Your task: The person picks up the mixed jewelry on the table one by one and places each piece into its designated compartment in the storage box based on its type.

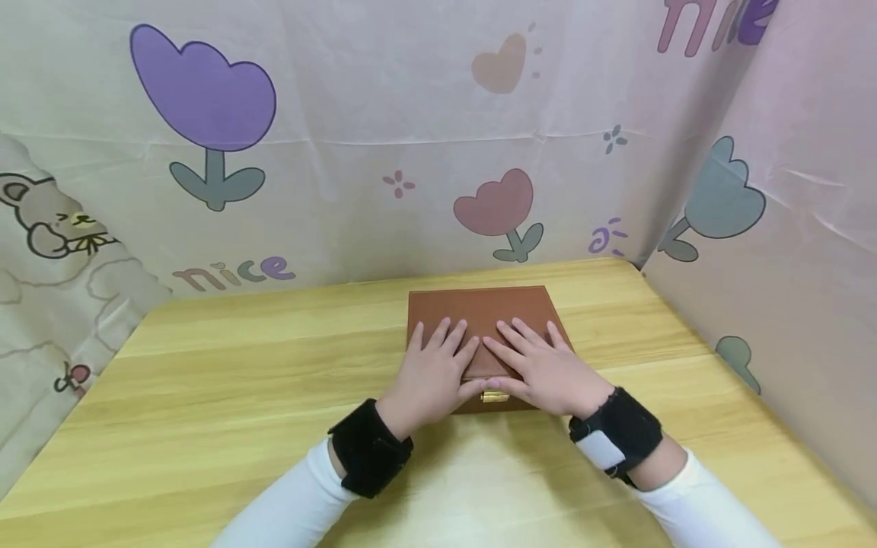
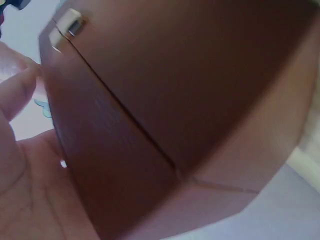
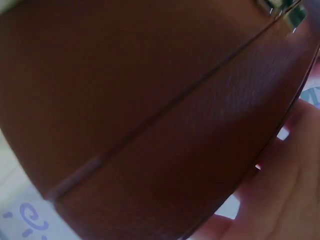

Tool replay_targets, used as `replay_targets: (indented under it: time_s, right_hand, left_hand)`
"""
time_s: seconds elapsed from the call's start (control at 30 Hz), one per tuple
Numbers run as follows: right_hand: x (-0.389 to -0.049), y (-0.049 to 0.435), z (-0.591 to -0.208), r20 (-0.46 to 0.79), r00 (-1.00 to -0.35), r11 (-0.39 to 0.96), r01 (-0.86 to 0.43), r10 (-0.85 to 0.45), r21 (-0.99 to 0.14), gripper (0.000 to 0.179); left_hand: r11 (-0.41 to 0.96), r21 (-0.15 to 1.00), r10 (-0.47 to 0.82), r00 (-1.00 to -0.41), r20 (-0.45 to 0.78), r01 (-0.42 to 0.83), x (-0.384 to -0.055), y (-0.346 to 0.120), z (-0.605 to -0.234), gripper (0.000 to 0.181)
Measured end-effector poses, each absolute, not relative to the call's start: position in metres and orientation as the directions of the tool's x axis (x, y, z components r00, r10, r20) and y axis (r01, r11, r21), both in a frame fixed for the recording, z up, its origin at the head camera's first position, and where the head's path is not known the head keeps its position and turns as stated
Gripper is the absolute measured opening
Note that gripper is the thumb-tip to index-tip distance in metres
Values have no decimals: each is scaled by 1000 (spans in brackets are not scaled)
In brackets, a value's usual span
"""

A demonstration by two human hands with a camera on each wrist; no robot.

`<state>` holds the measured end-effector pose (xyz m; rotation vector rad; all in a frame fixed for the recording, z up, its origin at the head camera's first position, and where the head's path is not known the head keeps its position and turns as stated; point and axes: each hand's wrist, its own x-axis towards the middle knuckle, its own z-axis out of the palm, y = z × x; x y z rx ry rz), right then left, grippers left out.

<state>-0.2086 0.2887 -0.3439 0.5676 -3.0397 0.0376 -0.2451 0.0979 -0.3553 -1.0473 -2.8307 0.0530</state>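
Note:
A brown leather-look box (image 1: 479,308) lies with its lid down on the wooden table, a gold clasp (image 1: 495,396) at the middle of its front. Spread flat over the left part of the lid is my left hand (image 1: 435,373). My right hand (image 1: 548,369) rests on the right part, fingers straight and apart. The thumbs meet near the front edge, just above the clasp. In the left wrist view the seam between lid and body runs closed along the box front (image 2: 120,105). The right wrist view has the same seam and part of the clasp (image 3: 295,17).
The pale wood table (image 1: 240,396) extends to both sides of the box. A printed cloth (image 1: 356,91) with flowers and lettering hangs behind the table and along its left and right sides. Each wrist wears a black band (image 1: 373,449).

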Motion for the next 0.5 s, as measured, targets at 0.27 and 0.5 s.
replay_targets:
  time_s: [0.27,0.5]
  right_hand:
    - [-250,296,-324,-70,-961,963,-270,-267,28,64]
    - [-283,306,-309,-128,-979,987,-157,-159,-20,65]
  left_hand:
    - [820,-78,571,-820,37,567,-286,101,-340,72]
    - [856,-94,512,-859,14,509,-322,102,-329,76]
